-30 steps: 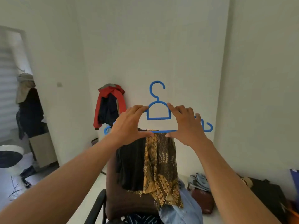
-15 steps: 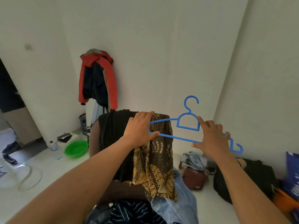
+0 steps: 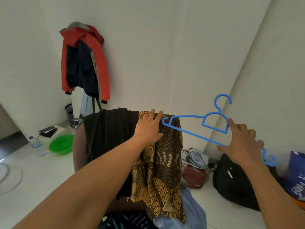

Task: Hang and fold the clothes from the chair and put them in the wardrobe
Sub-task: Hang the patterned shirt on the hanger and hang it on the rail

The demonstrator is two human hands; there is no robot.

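Observation:
A brown chair back [image 3: 77,146] carries a black garment [image 3: 107,133] and a brown-and-gold batik shirt [image 3: 163,166]. My left hand [image 3: 149,128] rests on the top of the batik shirt, fingers spread over the cloth. My right hand [image 3: 241,142] holds a blue plastic hanger [image 3: 198,134] by its lower bar, to the right of the chair; the hanger's left tip sits beside my left fingers. A light blue garment [image 3: 193,212] and a dark striped one [image 3: 125,220] lie on the seat below.
A red and navy jacket [image 3: 82,63] hangs on the wall behind the chair. A green basin [image 3: 61,144] and a water bottle [image 3: 33,142] stand on the floor at left. A maroon bag [image 3: 194,177], a black bag [image 3: 234,182] and a blue bag [image 3: 295,172] crowd the right corner.
The view has dropped and swung toward the chair. My left hand let go of the hanger and moved onto the batik shirt; my right hand carried the hanger out to the right.

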